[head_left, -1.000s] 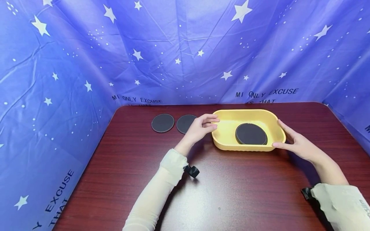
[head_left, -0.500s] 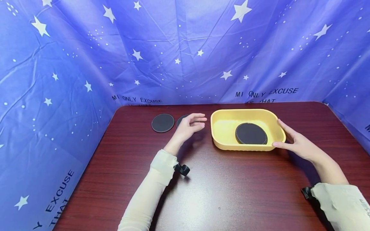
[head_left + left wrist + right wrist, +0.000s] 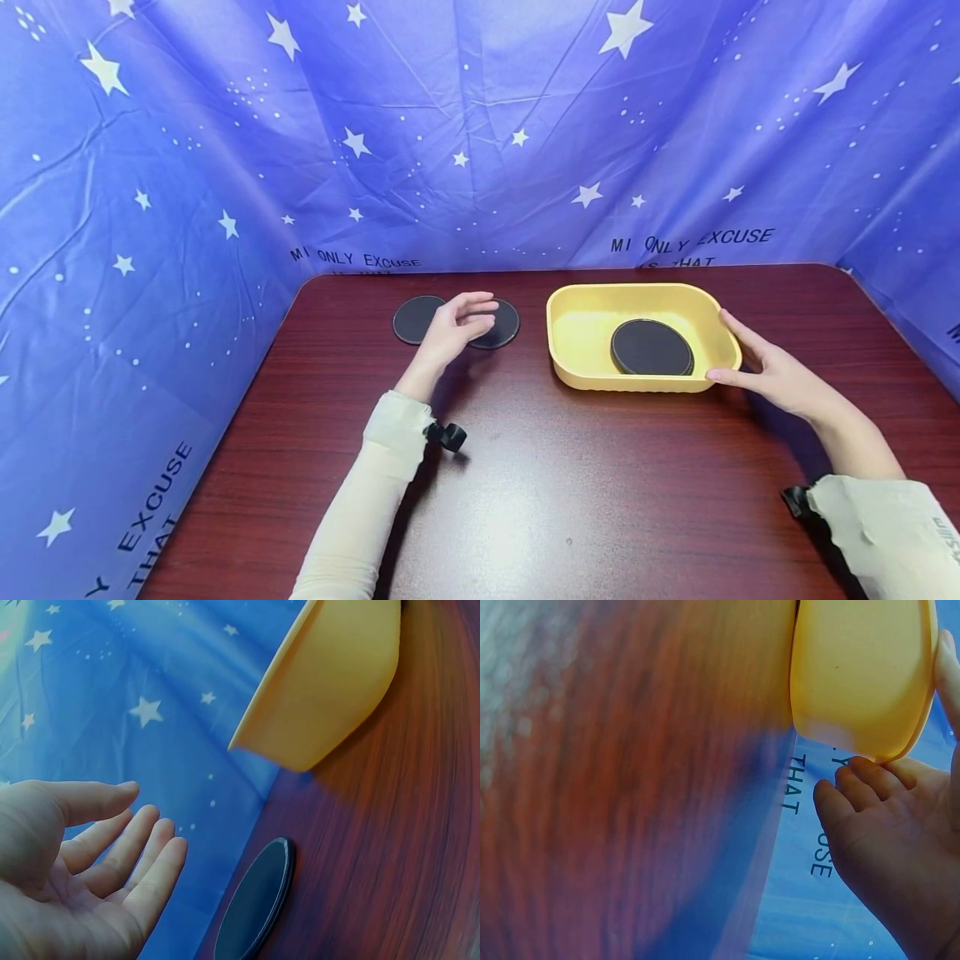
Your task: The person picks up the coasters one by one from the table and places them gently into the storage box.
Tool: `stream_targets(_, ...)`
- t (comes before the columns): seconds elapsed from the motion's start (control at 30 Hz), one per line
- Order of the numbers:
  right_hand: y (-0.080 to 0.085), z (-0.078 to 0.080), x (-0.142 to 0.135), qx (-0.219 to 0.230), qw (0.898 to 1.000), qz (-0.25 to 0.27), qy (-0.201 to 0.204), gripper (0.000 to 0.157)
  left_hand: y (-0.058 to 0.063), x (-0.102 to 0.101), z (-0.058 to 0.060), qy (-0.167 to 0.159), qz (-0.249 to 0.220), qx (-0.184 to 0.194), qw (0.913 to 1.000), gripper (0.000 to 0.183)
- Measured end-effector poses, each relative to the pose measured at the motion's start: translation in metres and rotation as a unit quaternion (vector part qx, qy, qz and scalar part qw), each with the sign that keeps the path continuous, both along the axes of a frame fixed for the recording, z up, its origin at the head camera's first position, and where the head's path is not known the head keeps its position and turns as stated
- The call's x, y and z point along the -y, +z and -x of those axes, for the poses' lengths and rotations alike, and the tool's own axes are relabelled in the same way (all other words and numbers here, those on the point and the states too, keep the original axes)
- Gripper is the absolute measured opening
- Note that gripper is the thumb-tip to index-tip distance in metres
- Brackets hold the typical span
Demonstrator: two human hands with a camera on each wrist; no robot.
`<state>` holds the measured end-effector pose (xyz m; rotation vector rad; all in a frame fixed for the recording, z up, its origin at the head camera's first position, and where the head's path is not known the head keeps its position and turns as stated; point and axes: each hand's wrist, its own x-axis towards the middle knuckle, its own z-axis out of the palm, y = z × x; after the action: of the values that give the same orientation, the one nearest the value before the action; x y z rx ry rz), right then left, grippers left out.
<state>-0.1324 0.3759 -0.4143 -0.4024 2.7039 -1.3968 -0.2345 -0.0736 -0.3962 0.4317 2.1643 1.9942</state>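
A shallow, smooth yellow tray (image 3: 581,337) with rounded corners lies at one o'clock on the glossy red-brown wood-grain table (image 3: 585,483). At its four o'clock end, the right hand (image 3: 780,379) grips the rim between thumb and fingers. Inside, slightly toward five o'clock from centre, lies a flat black disc (image 3: 652,347), pale-lined around its edge. At the tray's nine o'clock are two similar discs, the nearer (image 3: 507,323) and the farther (image 3: 415,319); the left hand (image 3: 453,329) hovers above, partly covering both, thumb apart from gently bent fingers.
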Motion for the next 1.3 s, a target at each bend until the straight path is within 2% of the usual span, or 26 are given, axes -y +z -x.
stream_targets(0.6,-0.001,0.0,-0.001,0.005,1.0,-0.008,-0.005,0.094,0.004,0.04,0.008,0.071,0.008,0.028,0.9971,0.044)
stream_targets(0.8,-0.002,0.0,-0.001,0.002,1.0,-0.004,-0.005,0.094,0.003,0.051,0.01,0.101,0.021,0.019,0.9945,0.044)
stream_targets(1.03,-0.002,0.0,-0.001,-0.002,1.0,-0.001,-0.004,0.094,-0.004,0.064,0.016,0.132,0.032,-0.003,0.9907,0.045)
stream_targets(1.3,-0.003,0.0,-0.001,-0.007,1.0,0.004,0.0,0.093,-0.008,0.076,0.02,0.166,0.028,-0.022,0.9855,0.048)
